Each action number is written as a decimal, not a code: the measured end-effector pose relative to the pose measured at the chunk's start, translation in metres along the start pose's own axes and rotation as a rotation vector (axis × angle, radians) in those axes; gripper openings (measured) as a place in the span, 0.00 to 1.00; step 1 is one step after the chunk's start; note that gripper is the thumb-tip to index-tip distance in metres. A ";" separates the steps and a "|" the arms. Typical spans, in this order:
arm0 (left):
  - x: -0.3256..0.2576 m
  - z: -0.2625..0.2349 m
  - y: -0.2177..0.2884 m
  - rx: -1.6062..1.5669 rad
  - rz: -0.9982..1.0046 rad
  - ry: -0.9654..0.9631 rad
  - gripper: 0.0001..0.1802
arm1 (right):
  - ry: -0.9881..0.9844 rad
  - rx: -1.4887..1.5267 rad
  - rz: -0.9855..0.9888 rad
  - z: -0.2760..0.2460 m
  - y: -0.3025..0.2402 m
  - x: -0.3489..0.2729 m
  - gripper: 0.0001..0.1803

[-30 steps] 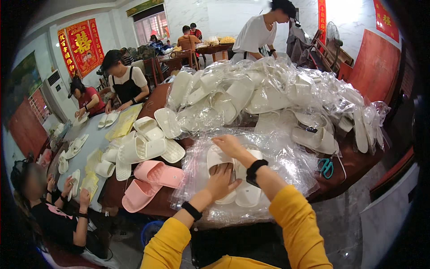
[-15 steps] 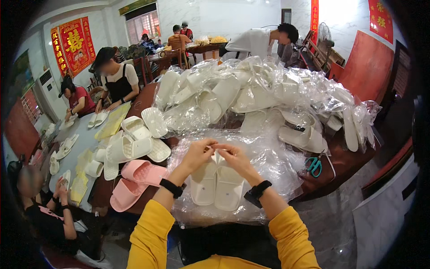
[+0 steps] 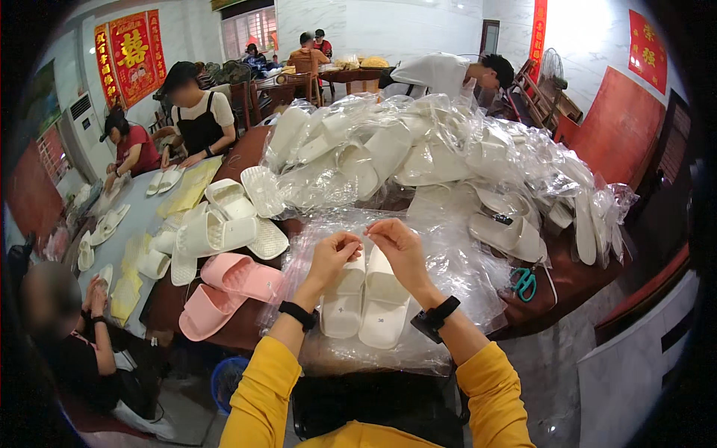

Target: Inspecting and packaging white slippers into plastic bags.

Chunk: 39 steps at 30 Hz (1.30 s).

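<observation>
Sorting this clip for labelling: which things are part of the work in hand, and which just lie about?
In hand:
left hand
right hand
pair of white foam slippers
clear plastic bags

Lying about:
pink slippers
teal-handled scissors
heap of bagged white slippers

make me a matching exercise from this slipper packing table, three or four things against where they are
Things:
1. white slippers
2. pink slippers
3. scissors
4. bagged slipper heap

Places:
A. left of the hands, near the table's front edge
B. right of the right hand, on dark wood
C. far side of the table
D. under both hands, on clear plastic

Pairs: 1-D, 2-A, 3-B, 4-C
</observation>
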<state>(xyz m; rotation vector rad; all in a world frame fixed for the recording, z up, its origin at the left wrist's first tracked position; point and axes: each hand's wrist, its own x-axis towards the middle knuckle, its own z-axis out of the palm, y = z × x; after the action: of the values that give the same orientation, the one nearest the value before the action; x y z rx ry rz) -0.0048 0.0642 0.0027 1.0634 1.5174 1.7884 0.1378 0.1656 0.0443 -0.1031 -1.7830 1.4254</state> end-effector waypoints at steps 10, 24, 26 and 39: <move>-0.002 -0.004 -0.007 -0.006 0.037 0.018 0.07 | 0.032 -0.342 -0.234 0.012 -0.031 0.003 0.06; -0.005 0.001 -0.001 -0.021 0.071 0.020 0.05 | 0.083 0.012 0.167 0.001 0.029 -0.006 0.06; -0.005 0.003 0.000 -0.016 0.083 0.011 0.05 | 0.095 0.001 0.164 -0.003 0.031 -0.006 0.06; -0.005 0.000 -0.005 0.158 0.139 -0.026 0.06 | -0.030 0.023 0.257 -0.007 0.032 -0.006 0.10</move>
<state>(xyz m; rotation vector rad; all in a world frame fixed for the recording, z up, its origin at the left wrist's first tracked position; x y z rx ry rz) -0.0029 0.0610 -0.0032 1.2927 1.6256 1.7617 0.1330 0.1793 0.0139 -0.3101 -1.8275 1.6350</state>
